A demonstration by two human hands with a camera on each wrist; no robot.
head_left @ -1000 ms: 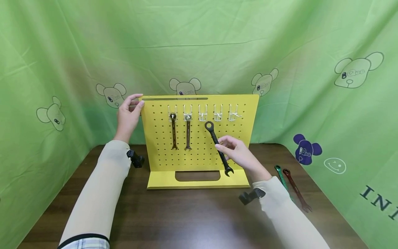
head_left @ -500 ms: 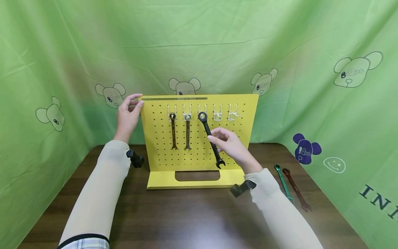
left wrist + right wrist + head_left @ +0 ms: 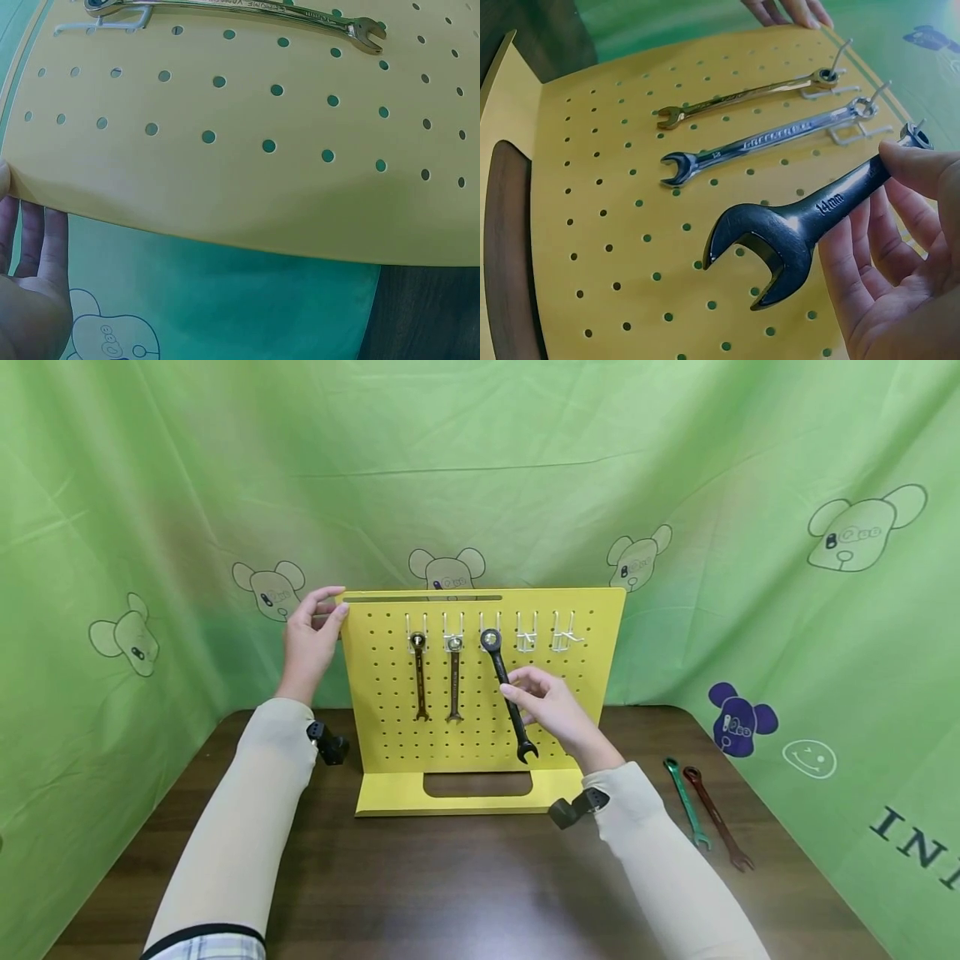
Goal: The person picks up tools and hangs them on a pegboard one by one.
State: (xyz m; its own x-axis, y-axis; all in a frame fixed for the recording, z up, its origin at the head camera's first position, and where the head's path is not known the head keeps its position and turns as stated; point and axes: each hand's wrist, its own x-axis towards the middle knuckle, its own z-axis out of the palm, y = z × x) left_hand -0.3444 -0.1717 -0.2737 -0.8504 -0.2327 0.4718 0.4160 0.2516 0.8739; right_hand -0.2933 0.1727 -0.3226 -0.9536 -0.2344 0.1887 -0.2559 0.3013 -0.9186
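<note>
My right hand [image 3: 555, 710] pinches a black combination wrench [image 3: 513, 708] by its shank. Its ring end overlaps the middle wire hook of the yellow pegboard [image 3: 564, 600], and its open end hangs lower, tilted to the right. In the right wrist view, "14mm" is stamped near the open end of the black wrench [image 3: 821, 208]. The pegboard's upper left corner is held between thumb and fingers of my left hand [image 3: 310, 642]. A gold-toned wrench [image 3: 420, 687] and a silver wrench [image 3: 454, 687] hang on the two hooks to the left.
Two white wire hooks, including the rightmost hook [image 3: 564, 633], carry no wrench. A green wrench [image 3: 686, 802] and a dark red wrench [image 3: 717, 817] lie on the brown table [image 3: 450, 885] at right. A green printed curtain [image 3: 480, 468] surrounds the table.
My right hand has moved left and slightly up with the black wrench, bringing its ring end from below the hooks to the middle hook. My left hand stays at the pegboard corner.
</note>
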